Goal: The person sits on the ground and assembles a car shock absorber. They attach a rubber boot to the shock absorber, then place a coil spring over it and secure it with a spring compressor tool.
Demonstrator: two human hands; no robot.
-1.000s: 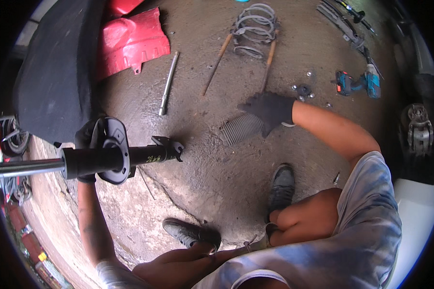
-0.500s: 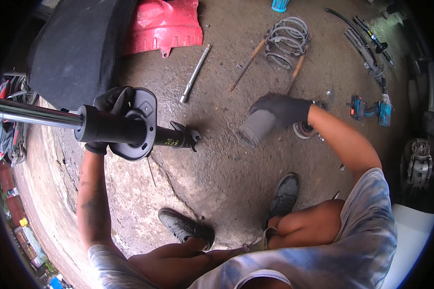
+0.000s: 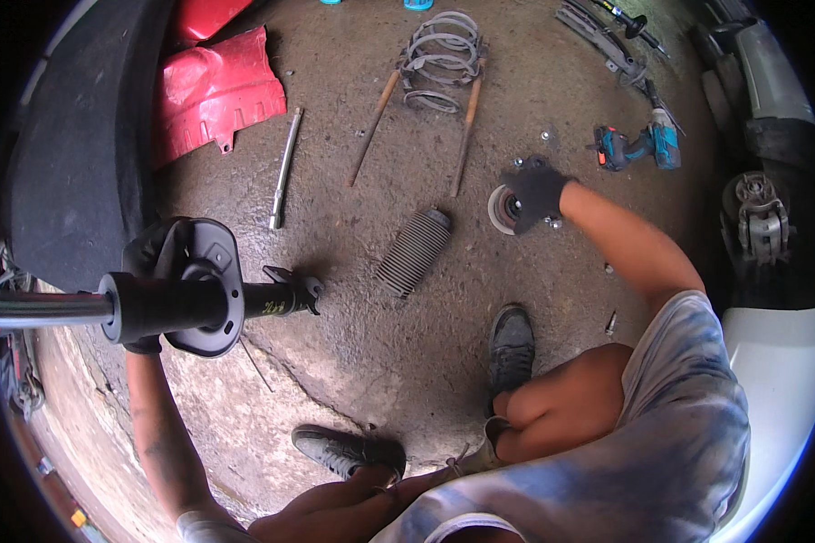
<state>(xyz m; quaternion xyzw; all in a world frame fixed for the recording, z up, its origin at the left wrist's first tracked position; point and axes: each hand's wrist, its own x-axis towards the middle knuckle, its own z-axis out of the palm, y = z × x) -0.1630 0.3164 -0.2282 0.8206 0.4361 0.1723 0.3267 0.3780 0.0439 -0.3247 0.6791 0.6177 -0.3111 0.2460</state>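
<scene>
At 9 o'clock, the person's black-gloved left hand [image 3: 158,254] holds a black steel strut with a shiny chrome rod [image 3: 167,304], its fingers wrapped round the body beside the oval plate. The rod points to 9 o'clock, the bracket end to 3.

At 2 o'clock, the black-gloved right hand [image 3: 540,192] is over a round grey-rimmed metal disc with a dark centre [image 3: 500,211] on the floor, hiding part of it; I cannot tell whether those fingertips pinch it or merely rest there.

As far as shows, the strut and its plate make 1 unit, while the other parts lie separate. A grey ribbed bellows sleeve [image 3: 415,254] lies near the centre, touching neither hand. At 12 o'clock is a grey steel coil spring [image 3: 440,64], with 2 rust-brown rods [image 3: 466,131] alongside it. I judge that separation is done and joining is not: no sleeve, spring or disc sits on the visible rod. A teal-and-black cordless power tool [image 3: 638,148] lies unheld, farther out at 2 o'clock.
</scene>
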